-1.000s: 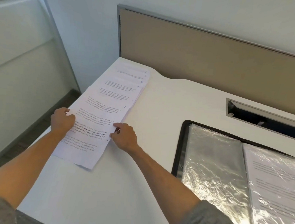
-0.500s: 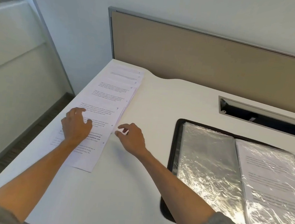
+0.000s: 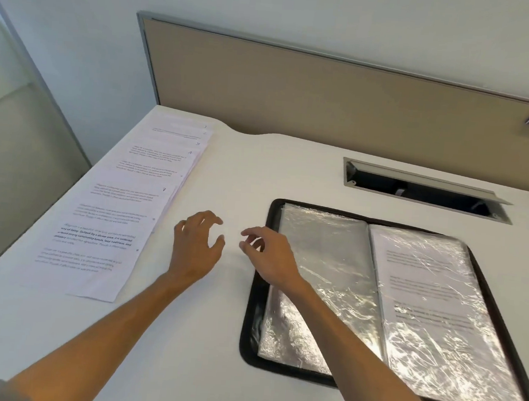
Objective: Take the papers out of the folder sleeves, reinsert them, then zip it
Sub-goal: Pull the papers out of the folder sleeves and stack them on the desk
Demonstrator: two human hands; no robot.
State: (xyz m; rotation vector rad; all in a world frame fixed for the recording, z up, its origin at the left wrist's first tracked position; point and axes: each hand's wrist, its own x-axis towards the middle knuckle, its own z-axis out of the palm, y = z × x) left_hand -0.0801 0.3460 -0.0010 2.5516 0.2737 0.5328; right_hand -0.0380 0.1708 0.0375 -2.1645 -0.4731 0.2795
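- White worktop [image 3: 227, 172] is seen from above, with a beige partition [image 3: 328, 91] along its far edge and a slot [image 3: 425, 191] cut in near that edge.
- Papers [image 3: 123, 208] are laid in an overlapping row along the left side of the worktop, running from the far corner toward the near edge; printed text and small page numbers are seen on them.
- Black-edged folder [image 3: 381, 304] is lying open and flat on the right of the worktop, unzipped.
- Crinkled clear sleeves are seen on both halves of the folder: the left sleeve [image 3: 321, 268] looks empty and silvery, the right sleeve [image 3: 429, 302] has a printed sheet inside.
- Left hand [image 3: 197, 247] is held over bare worktop between the papers and the folder, fingers loosely curled, nothing gripped; contact with the worktop cannot be told.
- Right hand [image 3: 268, 254] is held just beside the left hand, at the left edge of the folder, fingers loosely curled, nothing gripped; the wrist is over the folder's left border.
- The two hands are near each other but apart.
- Grey sleeves are glimpsed at the bottom corners.
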